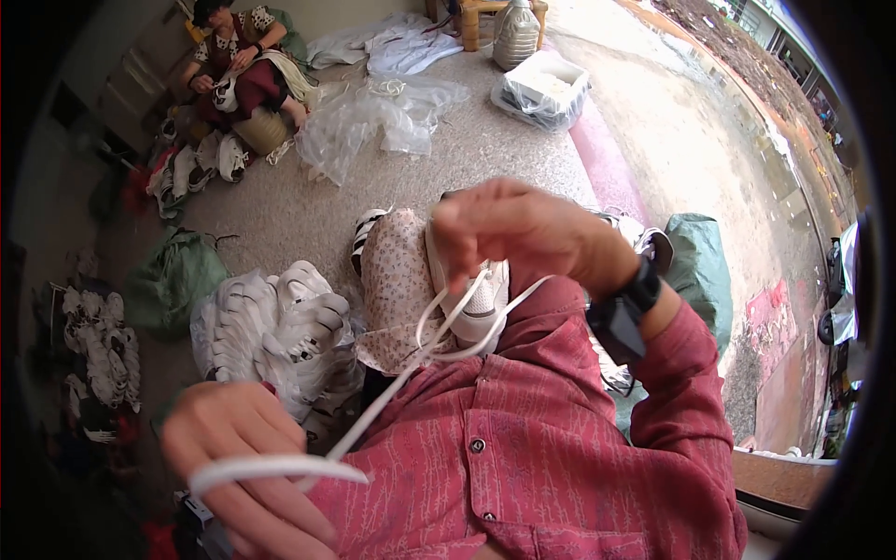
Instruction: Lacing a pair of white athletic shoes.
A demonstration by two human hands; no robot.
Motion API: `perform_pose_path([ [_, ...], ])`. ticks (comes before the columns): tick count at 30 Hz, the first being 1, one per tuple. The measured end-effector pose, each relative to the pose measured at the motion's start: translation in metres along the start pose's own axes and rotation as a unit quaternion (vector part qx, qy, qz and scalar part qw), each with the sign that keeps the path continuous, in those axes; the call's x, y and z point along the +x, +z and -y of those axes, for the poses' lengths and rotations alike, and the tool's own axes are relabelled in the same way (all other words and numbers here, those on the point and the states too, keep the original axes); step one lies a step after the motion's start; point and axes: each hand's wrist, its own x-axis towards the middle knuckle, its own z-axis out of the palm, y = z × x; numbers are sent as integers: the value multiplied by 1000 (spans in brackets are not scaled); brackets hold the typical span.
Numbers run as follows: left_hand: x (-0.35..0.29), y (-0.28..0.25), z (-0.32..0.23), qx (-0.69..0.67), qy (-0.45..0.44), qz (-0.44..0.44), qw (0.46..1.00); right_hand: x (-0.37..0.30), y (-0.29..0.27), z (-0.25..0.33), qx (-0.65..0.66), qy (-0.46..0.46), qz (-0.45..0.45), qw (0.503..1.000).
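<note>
A white shoe (479,322) with perforations rests on my lap, its far part hidden beneath my right hand. My right hand (527,229), a little blurred, is curled over it; whatever its fingers pinch is hidden. From the shoe a long white shoelace (378,408) loops and crosses over itself, then stretches toward me at the lower left. There my left hand (238,457) has its fingers closed around the lace, and a loose length curves across the knuckles. Beside the shoe, a floral cloth (397,271) covers my left knee.
Piles of white shoes (280,327) lie at my left, near a green sack (177,280). Another green sack (700,271) stands at right. Ahead are clear plastic sheeting (373,126) and a plastic-wrapped white tub (546,89). A seated co-worker (245,70) handles a shoe at far left.
</note>
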Motion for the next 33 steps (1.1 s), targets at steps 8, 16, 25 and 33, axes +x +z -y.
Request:
perform_pose_path([
  [8, -8, 8, -10, -34, 19, 102, 994, 6, -38, -38, -743, -84, -88, 658],
  [16, -6, 12, -10, -58, 18, 50, 997, 26, -39, -86, -776, 55, 52, 627],
  [25, -173, 24, -20, 34, 41, -569, 820, -25, -52, -11, -384, -77, -222, 893],
  [33, -284, -12, 42, -89, -17, -682, 726, -164, -79, 30, -73, -242, -258, 932],
])
